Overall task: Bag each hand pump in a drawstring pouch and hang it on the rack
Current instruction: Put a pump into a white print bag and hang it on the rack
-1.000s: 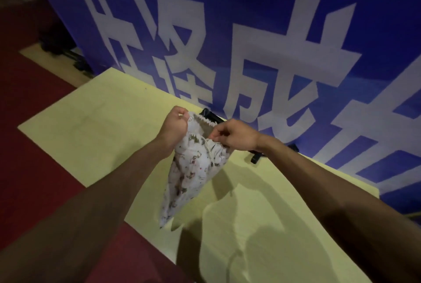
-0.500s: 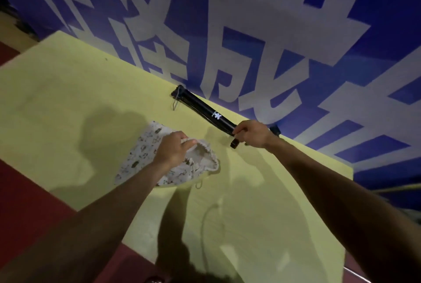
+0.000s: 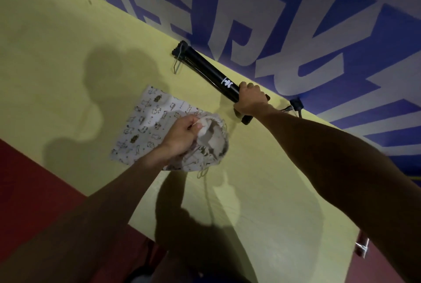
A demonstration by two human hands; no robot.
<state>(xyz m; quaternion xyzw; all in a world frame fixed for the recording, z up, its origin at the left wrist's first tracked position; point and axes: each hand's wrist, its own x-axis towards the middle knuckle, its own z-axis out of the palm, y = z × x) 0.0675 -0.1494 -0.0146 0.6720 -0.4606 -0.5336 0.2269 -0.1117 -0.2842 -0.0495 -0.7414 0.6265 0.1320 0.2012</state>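
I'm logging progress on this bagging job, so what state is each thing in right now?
hand pump: lying on the table, not yet bagged, gripped near one end by the right hand.
drawstring pouch: flat on the table, mouth open, its rim held by the left hand.
left hand: pinches the rim of the drawstring pouch.
right hand: curled round the hand pump.

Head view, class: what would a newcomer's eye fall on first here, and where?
The blue banner with huge white characters fills the back, behind the yellow table. Along the table's far edge, the right hand grips a black hand pump. Nearer, the left hand pinches the open mouth of a printed drawstring pouch lying on the table.
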